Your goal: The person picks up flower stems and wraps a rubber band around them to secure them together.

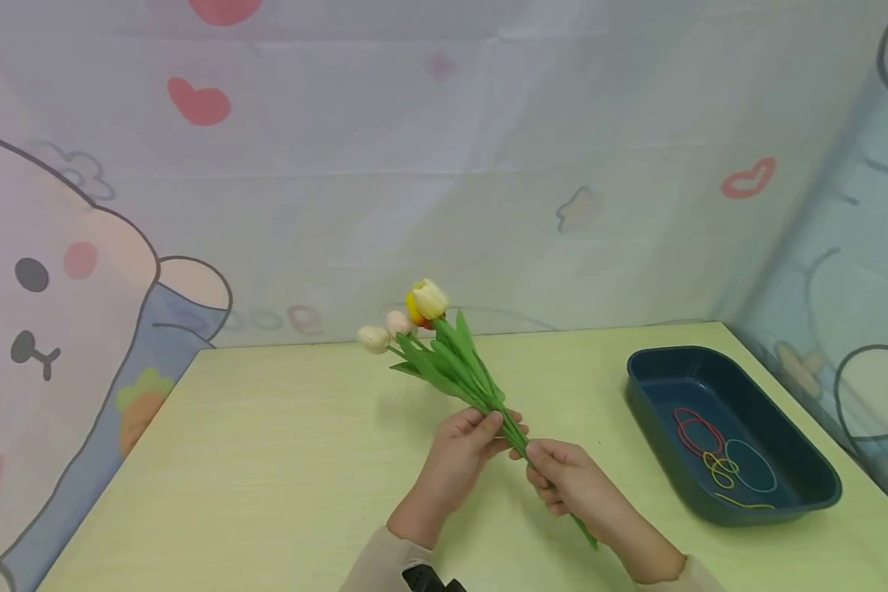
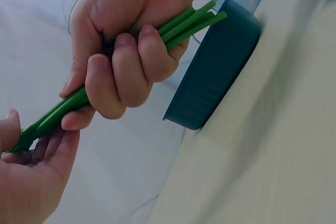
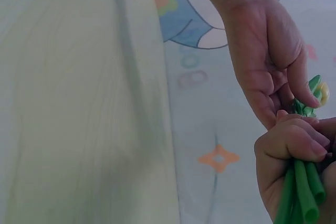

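Note:
A bunch of tulips [image 1: 455, 362] with green leaves slants over the table, its white, pale pink and yellow heads at the upper left. My left hand [image 1: 462, 452] pinches the stems just under the leaves, thumb on top. Lower down, my right hand [image 1: 573, 481] grips the same stems, and their cut ends stick out below it. In the left wrist view the right hand [image 2: 131, 51] has its fingers curled round the green stems [image 2: 191, 24]. The right wrist view shows the left hand [image 3: 268, 61] beyond the right hand [image 3: 291, 145], with the flower heads mostly hidden.
On the right of the pale table [image 1: 266, 460] stands a dark blue tray [image 1: 654, 444]. Inside it lie several coloured rubber bands [image 1: 751, 464], red, yellow and teal. A printed cloth [image 1: 385, 123] hangs behind the table and along its right side.

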`<state>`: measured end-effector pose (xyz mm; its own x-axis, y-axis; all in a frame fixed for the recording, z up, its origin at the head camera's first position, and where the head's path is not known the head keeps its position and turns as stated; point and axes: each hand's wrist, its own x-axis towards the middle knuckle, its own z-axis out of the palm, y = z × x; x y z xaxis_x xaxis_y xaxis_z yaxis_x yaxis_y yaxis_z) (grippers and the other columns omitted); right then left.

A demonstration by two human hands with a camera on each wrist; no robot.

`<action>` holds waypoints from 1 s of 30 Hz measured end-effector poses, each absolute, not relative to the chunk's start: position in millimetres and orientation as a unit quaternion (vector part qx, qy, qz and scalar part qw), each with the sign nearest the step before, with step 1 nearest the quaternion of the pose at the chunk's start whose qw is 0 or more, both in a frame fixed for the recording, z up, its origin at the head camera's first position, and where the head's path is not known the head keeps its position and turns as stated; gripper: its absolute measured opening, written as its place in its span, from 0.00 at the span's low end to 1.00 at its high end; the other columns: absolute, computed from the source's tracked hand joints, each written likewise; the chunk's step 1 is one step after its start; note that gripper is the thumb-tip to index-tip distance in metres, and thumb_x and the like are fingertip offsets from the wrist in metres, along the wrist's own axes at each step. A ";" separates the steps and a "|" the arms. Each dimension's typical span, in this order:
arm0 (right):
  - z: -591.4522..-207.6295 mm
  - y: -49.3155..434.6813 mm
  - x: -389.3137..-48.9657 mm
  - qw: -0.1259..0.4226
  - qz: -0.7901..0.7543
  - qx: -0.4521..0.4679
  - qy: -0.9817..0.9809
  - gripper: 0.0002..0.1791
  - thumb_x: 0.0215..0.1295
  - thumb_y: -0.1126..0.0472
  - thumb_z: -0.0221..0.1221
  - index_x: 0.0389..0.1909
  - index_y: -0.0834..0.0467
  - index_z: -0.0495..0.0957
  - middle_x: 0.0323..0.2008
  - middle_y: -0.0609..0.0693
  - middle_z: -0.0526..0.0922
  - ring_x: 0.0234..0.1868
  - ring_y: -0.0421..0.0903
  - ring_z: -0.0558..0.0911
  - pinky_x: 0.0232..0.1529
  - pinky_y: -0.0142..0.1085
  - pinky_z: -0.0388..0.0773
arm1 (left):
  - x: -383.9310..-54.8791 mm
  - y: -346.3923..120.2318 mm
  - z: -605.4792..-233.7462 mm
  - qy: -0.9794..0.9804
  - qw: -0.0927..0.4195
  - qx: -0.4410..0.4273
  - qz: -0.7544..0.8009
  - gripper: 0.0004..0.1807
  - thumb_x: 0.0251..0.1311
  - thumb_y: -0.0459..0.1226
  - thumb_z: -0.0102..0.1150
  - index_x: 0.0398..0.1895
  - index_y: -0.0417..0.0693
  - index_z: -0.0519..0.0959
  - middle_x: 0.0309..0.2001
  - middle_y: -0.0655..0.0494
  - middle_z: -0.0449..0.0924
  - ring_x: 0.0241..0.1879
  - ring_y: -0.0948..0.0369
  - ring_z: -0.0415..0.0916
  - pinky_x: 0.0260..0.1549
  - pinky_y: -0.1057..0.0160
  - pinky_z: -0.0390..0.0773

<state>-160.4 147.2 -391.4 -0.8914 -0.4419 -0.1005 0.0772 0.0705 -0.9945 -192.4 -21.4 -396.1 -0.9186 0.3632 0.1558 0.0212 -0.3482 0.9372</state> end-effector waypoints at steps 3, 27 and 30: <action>-390.9 145.6 -160.2 0.172 -0.655 -0.135 0.724 0.22 0.68 0.47 0.43 0.32 0.65 0.68 0.16 0.45 0.59 0.13 0.36 0.56 0.13 0.24 0.51 | -191.1 -22.3 -393.2 0.569 0.100 0.164 0.800 0.21 0.62 0.40 0.51 0.44 0.25 0.71 0.37 0.54 0.79 0.41 0.61 0.78 0.51 0.58 0.76; -399.9 147.3 -165.7 0.168 -0.593 -0.160 0.771 0.26 0.69 0.50 0.44 0.24 0.71 0.64 0.13 0.45 0.60 0.11 0.36 0.56 0.12 0.24 0.55 | -194.5 -27.6 -398.9 0.569 0.132 0.109 0.805 0.20 0.55 0.37 0.59 0.42 0.25 0.74 0.34 0.52 0.78 0.31 0.60 0.80 0.42 0.57 0.81; -401.1 149.4 -166.7 0.178 -0.598 -0.166 0.764 0.26 0.69 0.51 0.43 0.24 0.72 0.62 0.13 0.45 0.59 0.11 0.36 0.55 0.12 0.25 0.53 | -194.8 -27.9 -400.1 0.562 0.145 0.107 0.808 0.18 0.55 0.37 0.59 0.41 0.27 0.75 0.33 0.51 0.78 0.32 0.59 0.80 0.42 0.57 0.80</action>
<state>-166.7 149.4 -401.1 -0.8816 -0.4661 -0.0739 -0.0397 0.2295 -0.9725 -194.8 -27.9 -400.1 -0.9350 0.3546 0.0089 -0.1151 -0.3270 0.9380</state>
